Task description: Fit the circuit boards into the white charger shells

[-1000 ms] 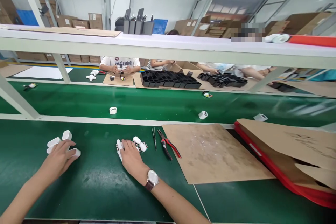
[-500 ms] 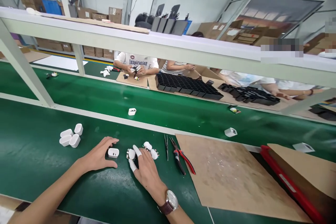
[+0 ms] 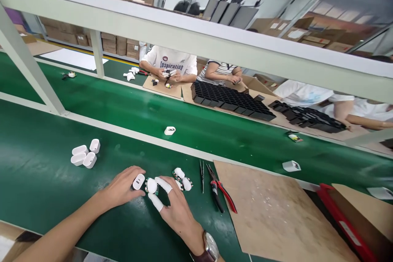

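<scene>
My left hand [image 3: 125, 186] has its thumb and fingers around a white charger housing [image 3: 139, 181], whose slotted end faces up and is tilted. White finger cots cover the thumb and forefinger of my right hand [image 3: 172, 200], which pinch a small circuit board with a rounded white piece on it [image 3: 151, 186]. The board is close beside the housing. Behind my right hand lie similar boards with white pieces [image 3: 186, 183], partly hidden by the fingers. Several open white housings [image 3: 89, 160] are grouped on the green bench to the left.
Tweezers [image 3: 202, 176] and red-black pliers [image 3: 217, 188] lie right of my hand, beside a cardboard sheet [image 3: 264, 208]. A red bar [image 3: 344, 221] borders the right. Beyond the bench rail, the green belt [image 3: 129, 108] carries a white housing [image 3: 170, 131]. Co-workers sit opposite near black trays [image 3: 230, 100].
My left hand has closed around the white housing and tilted it. My right hand has drawn the board away from the other boards, towards the housing. The camera view has shifted.
</scene>
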Available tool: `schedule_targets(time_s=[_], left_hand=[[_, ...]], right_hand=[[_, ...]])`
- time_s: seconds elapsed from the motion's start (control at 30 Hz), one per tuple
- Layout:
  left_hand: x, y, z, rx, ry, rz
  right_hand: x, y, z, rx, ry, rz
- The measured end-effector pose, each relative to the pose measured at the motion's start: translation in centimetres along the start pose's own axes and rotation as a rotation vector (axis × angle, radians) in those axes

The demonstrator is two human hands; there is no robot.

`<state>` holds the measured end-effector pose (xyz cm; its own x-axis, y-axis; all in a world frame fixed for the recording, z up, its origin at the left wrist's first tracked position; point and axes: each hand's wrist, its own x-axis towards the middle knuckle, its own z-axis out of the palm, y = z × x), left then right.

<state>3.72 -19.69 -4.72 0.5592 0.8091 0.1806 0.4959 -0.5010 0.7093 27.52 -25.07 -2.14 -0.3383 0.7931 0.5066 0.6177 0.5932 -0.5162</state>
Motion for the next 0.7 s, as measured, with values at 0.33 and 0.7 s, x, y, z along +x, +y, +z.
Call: schedule_targets(time_s=[0.33,0.7], left_hand=[[-0.1,0.2,1.9,0.214,0.178,0.168],[-0.2,-0.6,2.2,0.269,0.161,0.228]], right_hand=[[-0.1,-0.4,0.8,0.012,-0.045,-0.065],[0.3,-1.0,0.7,-0.18,-0.216,-0.101]])
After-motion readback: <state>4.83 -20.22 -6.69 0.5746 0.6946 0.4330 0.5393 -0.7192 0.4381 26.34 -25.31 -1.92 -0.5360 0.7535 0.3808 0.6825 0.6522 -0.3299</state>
